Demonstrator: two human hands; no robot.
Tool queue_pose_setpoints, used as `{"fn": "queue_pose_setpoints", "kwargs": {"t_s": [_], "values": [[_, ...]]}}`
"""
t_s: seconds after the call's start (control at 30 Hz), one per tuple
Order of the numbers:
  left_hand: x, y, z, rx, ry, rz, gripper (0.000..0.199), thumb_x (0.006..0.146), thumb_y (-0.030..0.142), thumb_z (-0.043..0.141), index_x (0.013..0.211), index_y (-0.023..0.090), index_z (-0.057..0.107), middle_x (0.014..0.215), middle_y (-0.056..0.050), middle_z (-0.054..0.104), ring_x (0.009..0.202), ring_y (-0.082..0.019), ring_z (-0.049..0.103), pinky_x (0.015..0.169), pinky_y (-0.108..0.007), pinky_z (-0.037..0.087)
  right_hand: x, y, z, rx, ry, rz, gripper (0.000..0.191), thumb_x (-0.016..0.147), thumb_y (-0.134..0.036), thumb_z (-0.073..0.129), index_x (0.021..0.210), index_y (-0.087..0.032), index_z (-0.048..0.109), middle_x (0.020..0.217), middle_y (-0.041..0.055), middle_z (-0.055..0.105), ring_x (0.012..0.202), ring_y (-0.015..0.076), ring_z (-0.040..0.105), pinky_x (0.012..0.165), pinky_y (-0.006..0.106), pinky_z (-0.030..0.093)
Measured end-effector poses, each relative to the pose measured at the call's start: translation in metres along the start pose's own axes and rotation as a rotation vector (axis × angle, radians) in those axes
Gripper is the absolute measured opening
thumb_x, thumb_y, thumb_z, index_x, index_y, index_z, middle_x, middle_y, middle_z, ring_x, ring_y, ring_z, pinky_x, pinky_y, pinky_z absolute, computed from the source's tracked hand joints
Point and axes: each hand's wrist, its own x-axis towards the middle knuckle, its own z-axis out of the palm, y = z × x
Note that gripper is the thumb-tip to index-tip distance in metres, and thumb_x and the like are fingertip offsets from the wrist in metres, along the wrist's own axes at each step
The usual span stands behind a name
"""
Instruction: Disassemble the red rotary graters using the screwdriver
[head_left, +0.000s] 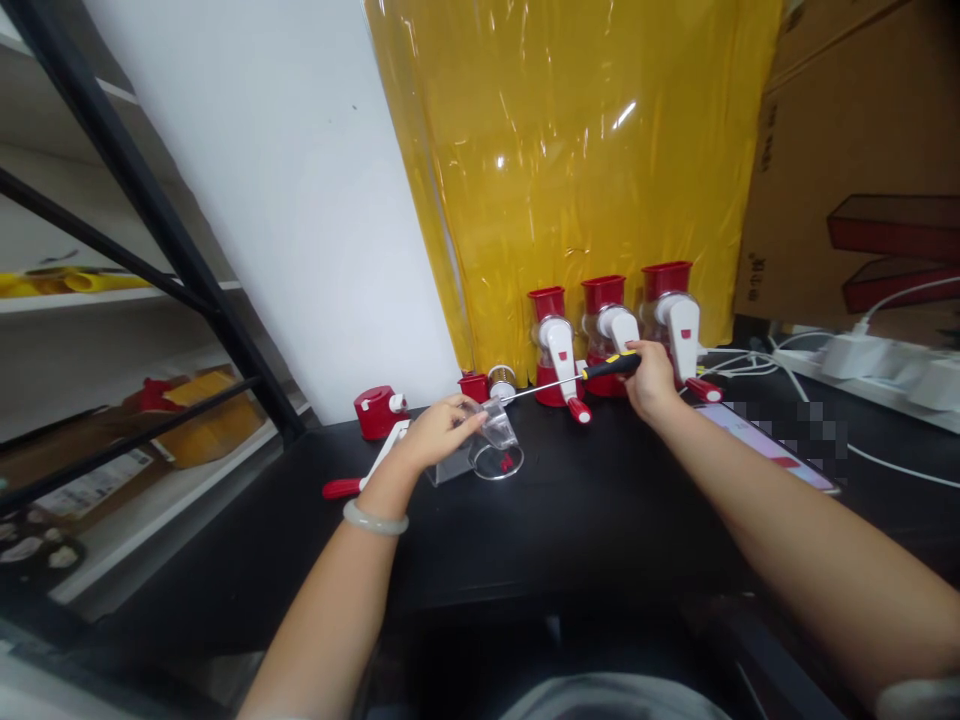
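Note:
My right hand [651, 380] is closed round the black and yellow handle of a screwdriver [611, 367]. The long metal shaft points left, its tip at a clear plastic housing [498, 428]. My left hand [444, 432] grips that housing just above the table; the exact contact of the tip is too small to tell. Behind it lie a grater drum [501, 385] and a small red part [472, 386]. A red base [377, 412] stands left of my left hand, with a white crank with a red handle [342, 488] partly hidden by my wrist.
Three red and white rotary graters [555, 345] stand along the back. A phone or tablet [765, 445] lies under my right forearm. White cables and a power strip [874, 365] are at the right, before a large cardboard box [855, 150]. Shelves [187, 480] stand left.

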Motion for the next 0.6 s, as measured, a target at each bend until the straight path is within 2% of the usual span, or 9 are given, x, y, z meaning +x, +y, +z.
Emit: {"fn": "queue_pose_setpoints", "kwargs": {"t_s": [0.1,0.27,0.43,0.53,0.6], "values": [[-0.001,0.000,0.000,0.036,-0.003,0.005,0.051,0.100,0.058,0.050,0.084,0.021,0.082,0.117,-0.010,0.070,0.105,-0.025,0.067,0.100,-0.042,0.051,-0.005,-0.007,0.006,0.042,0.062,0.074,0.018,0.067,-0.029,0.053,0.084,-0.025,0.054,0.071,-0.0028,0.056,0.061,0.0158,0.056,0.044,0.024,0.040],[-0.001,0.001,-0.001,0.057,-0.002,0.004,0.047,0.099,0.054,0.052,0.081,0.020,0.079,0.123,-0.010,0.070,0.106,-0.025,0.067,0.100,-0.041,0.051,-0.009,-0.013,0.006,0.072,0.027,0.120,0.019,0.069,-0.027,0.051,0.088,-0.026,0.053,0.068,-0.0013,0.063,0.069,0.0203,0.065,0.051,0.029,0.049],[-0.001,0.004,-0.002,0.037,-0.006,0.015,0.044,0.098,0.046,0.053,0.071,0.019,0.074,0.122,-0.010,0.071,0.100,-0.024,0.068,0.094,-0.041,0.053,-0.011,-0.013,0.007,0.081,-0.022,0.150,0.019,0.073,-0.034,0.054,0.089,-0.026,0.050,0.069,-0.0002,0.065,0.068,0.0218,0.066,0.053,0.031,0.050],[-0.001,0.003,-0.001,0.027,-0.002,0.011,0.043,0.097,0.044,0.053,0.067,0.019,0.071,0.122,-0.010,0.071,0.099,-0.025,0.069,0.094,-0.042,0.053,-0.006,-0.008,0.006,0.032,-0.058,0.129,0.021,0.075,-0.038,0.055,0.091,-0.027,0.046,0.070,-0.0013,0.062,0.067,0.0217,0.064,0.055,0.032,0.050],[0.000,0.003,0.000,0.020,-0.001,0.006,0.042,0.096,0.044,0.053,0.067,0.018,0.070,0.121,-0.010,0.071,0.099,-0.025,0.069,0.095,-0.042,0.053,0.000,-0.002,0.002,-0.092,-0.081,0.025,0.022,0.077,-0.038,0.058,0.092,-0.028,0.045,0.071,-0.0020,0.059,0.068,0.0216,0.063,0.058,0.033,0.050]]}}
